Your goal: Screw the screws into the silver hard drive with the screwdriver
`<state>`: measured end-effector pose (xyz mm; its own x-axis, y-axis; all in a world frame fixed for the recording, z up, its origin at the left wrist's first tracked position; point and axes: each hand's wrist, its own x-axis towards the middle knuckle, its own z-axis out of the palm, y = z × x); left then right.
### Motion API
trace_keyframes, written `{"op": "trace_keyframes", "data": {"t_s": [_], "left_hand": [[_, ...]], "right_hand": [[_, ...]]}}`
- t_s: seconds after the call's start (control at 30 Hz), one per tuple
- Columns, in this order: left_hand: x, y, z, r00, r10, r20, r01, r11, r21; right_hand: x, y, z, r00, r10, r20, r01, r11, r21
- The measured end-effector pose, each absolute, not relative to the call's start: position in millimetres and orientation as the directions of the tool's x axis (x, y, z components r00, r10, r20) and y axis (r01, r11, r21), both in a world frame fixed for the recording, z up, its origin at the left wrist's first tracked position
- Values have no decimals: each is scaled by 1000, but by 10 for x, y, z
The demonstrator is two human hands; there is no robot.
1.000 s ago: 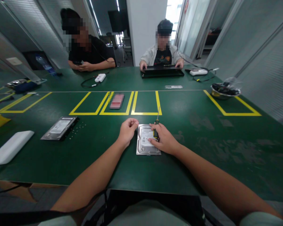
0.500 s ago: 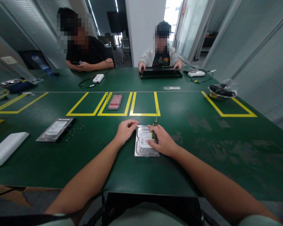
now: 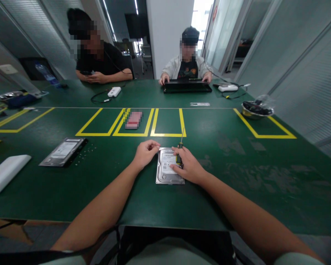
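A silver hard drive (image 3: 167, 171) with a white label lies flat on the green table (image 3: 143, 206) in front of me. My right hand (image 3: 189, 163) rests over its right side and holds a green and black screwdriver (image 3: 179, 156), whose shaft points away from me. At the drive's top left corner is my left hand (image 3: 147, 154), thumb and forefinger pinched together; whatever is between them is too small to make out. A second hard drive (image 3: 62, 151) lies further left, with several tiny screws (image 3: 84, 154) scattered beside it.
A white block (image 3: 9, 173) lies at the left. Yellow tape outlines mark the table; a pink object (image 3: 134, 120) sits within one. A bowl of dark items (image 3: 257, 109) stands at the right. Across the table, one person holds a black panel (image 3: 187, 86), another a phone.
The whole view has shifted slightly, so most things appear a little further left. Both my hands keep nearly the same places at the drive.
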<state>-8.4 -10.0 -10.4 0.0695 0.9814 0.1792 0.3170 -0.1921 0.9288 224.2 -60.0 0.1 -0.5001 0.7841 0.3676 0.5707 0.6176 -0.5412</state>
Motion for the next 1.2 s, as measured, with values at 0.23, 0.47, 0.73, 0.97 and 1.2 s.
{"op": "trace_keyframes", "data": {"t_s": [0.23, 0.47, 0.73, 0.97, 1.2], "left_hand": [[-152, -45, -98, 210, 966, 149, 286, -206, 936], [-159, 16, -75, 234, 967, 104, 324, -178, 929], [-147, 38, -74, 251, 967, 32, 250, -97, 963], [-129, 52, -42, 233, 972, -26, 246, -33, 969], [-111, 50, -12, 199, 978, -67, 222, 22, 975]], "right_hand": [[2254, -592, -18, -505, 777, 376, 566, 627, -535], [2256, -580, -35, -506, 772, 384, 571, 634, -521], [2262, -585, -11, -511, 772, 378, 575, 634, -518], [2258, -587, 15, -516, 777, 361, 580, 627, -520], [2254, -578, 0, -514, 772, 373, 577, 633, -516]]}}
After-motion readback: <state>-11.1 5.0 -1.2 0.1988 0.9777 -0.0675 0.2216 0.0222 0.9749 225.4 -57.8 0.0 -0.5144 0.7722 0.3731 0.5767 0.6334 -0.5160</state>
